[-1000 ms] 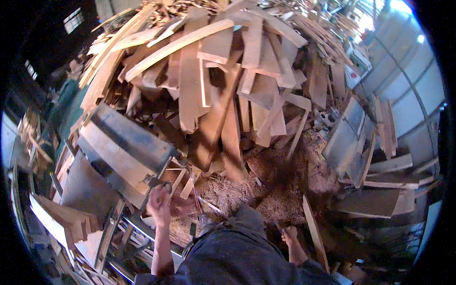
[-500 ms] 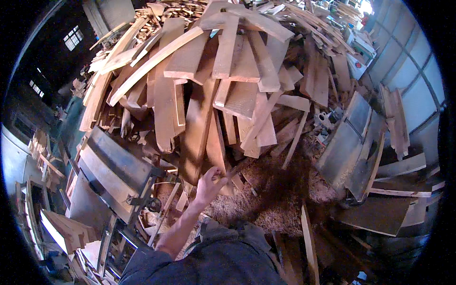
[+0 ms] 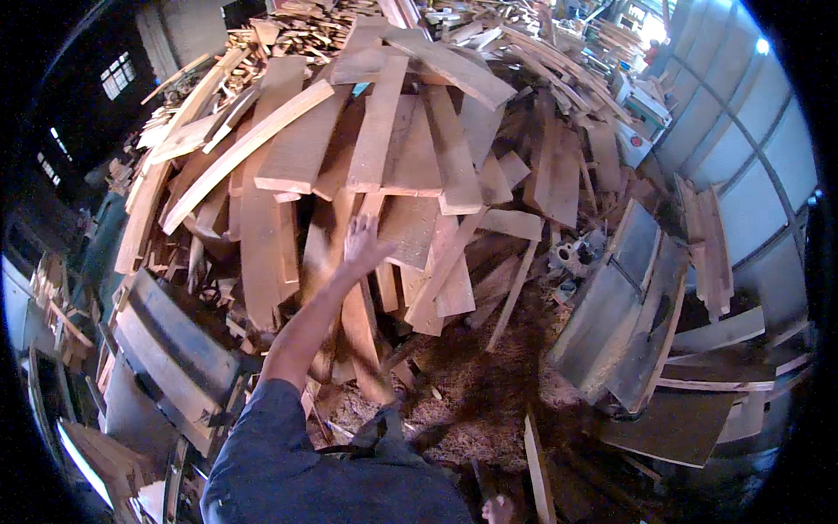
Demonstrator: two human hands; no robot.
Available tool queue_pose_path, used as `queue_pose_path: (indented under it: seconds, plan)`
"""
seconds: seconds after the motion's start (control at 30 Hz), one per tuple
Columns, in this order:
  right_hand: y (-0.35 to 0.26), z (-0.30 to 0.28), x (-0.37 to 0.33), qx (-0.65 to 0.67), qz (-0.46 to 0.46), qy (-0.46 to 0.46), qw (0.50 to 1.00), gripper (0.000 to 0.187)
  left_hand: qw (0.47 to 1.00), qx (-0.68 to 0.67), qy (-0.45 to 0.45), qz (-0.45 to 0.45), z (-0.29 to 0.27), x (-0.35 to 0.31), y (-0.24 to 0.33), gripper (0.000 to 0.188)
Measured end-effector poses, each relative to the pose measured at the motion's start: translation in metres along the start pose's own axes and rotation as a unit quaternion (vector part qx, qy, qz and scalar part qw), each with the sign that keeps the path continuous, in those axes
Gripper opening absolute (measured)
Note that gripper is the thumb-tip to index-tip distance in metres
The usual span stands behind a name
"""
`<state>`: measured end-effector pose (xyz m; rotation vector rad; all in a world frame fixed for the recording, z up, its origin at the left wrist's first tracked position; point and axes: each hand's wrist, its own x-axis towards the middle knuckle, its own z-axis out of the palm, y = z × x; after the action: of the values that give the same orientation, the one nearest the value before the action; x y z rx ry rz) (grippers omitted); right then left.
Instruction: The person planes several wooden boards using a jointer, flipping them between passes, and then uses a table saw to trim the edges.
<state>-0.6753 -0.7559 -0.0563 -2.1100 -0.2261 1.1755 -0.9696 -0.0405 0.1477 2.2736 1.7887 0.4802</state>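
My left hand [image 3: 361,244] reaches forward into the pile of rough-sawn boards, its fingers stretched out and the thumb held apart. Its fingertips are at the near end of a narrow wooden strip [image 3: 372,206]; whether they touch it I cannot tell. Just above it lies a long plank [image 3: 380,131], beside a wide board [image 3: 415,144] whose cut end faces me. Another wide board [image 3: 403,231] slopes down right of the hand. My right hand [image 3: 497,509] shows only in part at the lower edge, low by my body, and its fingers are not clear.
A pale batten [image 3: 249,157] slants across the heap's left side. Dark panels lean at the left [image 3: 179,336] and right [image 3: 611,301]. Sawdust [image 3: 471,384] covers the floor before me, with a narrow wood strip [image 3: 539,472] standing there. A pale panelled wall [image 3: 742,140] bounds the right.
My left hand has moved up and forward from low in front of the pile to the board ends, its fingers opening from a curl. My right hand has come into view below. The view has shifted.
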Motion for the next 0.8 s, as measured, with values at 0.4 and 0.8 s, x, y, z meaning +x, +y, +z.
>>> queue_pose_path:
  seconds: [0.4, 0.8]
  plan:
    - [-0.041, 0.066, -0.04, -0.055, 0.16, 0.048, 0.984, 0.026, 0.989, 0.059, 0.009, -0.137, -0.014, 0.164, 0.023, 0.083]
    - [0.043, 0.007, 0.037, -0.168, -0.077, 0.127, 0.975, 0.026, 0.994, -0.062, 0.036, -0.086, 0.017, 0.113, 0.075, 0.072]
